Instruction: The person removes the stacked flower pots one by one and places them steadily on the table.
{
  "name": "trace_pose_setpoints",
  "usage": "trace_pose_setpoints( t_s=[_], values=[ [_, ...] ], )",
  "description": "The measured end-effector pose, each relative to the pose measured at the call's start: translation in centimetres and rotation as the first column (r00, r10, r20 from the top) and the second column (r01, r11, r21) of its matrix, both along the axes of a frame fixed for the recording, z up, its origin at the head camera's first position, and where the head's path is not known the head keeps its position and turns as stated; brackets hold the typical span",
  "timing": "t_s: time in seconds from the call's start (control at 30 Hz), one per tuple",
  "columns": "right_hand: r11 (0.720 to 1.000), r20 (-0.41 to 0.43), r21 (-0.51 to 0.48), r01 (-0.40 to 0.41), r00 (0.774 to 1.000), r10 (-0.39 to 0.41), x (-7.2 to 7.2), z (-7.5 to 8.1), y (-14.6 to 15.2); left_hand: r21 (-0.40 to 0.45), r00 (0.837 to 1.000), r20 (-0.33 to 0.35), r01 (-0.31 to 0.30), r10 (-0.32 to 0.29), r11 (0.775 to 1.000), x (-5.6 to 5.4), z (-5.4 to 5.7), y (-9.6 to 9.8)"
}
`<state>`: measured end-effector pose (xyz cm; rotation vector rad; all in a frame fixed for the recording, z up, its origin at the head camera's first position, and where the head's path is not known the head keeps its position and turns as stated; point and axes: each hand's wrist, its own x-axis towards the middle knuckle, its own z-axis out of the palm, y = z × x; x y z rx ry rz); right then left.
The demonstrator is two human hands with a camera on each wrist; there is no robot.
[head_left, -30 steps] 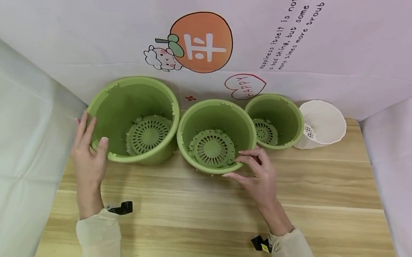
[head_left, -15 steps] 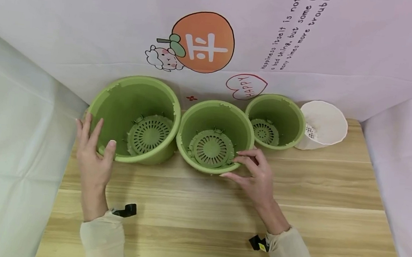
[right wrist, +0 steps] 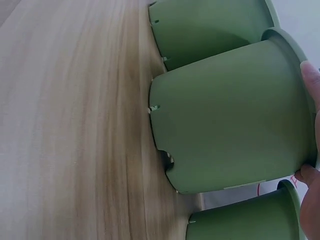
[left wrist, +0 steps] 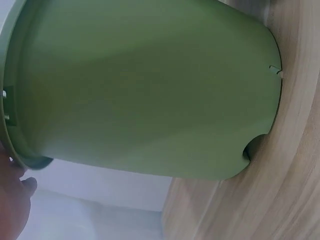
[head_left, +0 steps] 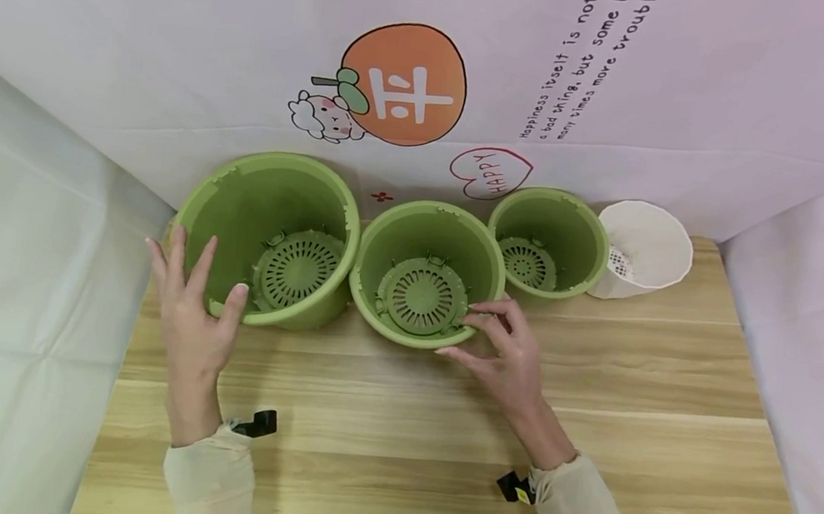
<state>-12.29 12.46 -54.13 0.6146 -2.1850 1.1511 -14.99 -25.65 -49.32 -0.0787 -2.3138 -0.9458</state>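
A large green plastic flower pot [head_left: 238, 188] stands at the left with a slotted base inside. My left hand [head_left: 196, 331] rests at its front left rim, fingers spread and fairly straight; in the left wrist view only part of this hand [left wrist: 14, 200] shows beside the rim. In the middle is a mid-sized green flower pot [head_left: 445, 231], beside the large one. My right hand [head_left: 510, 359] pinches its front right rim, fingertips inside and thumb in front. The right wrist view shows the mid-sized pot's outer wall [right wrist: 235, 115] with its base on the table.
A smaller green pot [head_left: 565, 239] and a white pot [head_left: 658, 241] stand at the back right of the wooden table [head_left: 389, 472]. Behind them rises a printed white cloth [head_left: 237, 54]. More cloth hangs at the left [head_left: 9, 290] and right sides.
My left hand has slid right along the large pot's rim, its fingers spreading wider. The mid-sized pot has shifted slightly left with my right hand. The other pots stay put.
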Motion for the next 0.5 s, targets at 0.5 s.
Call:
trace_pose_setpoints(
  t_s=[0.5],
  values=[
    [0.957, 0.065, 0.271, 0.103, 0.99, -0.125, 0.9, 1.0, 0.8, -0.133, 1.0, -0.016, 0.005, -0.007, 0.991, 0.7, 0.9, 1.6]
  ],
)
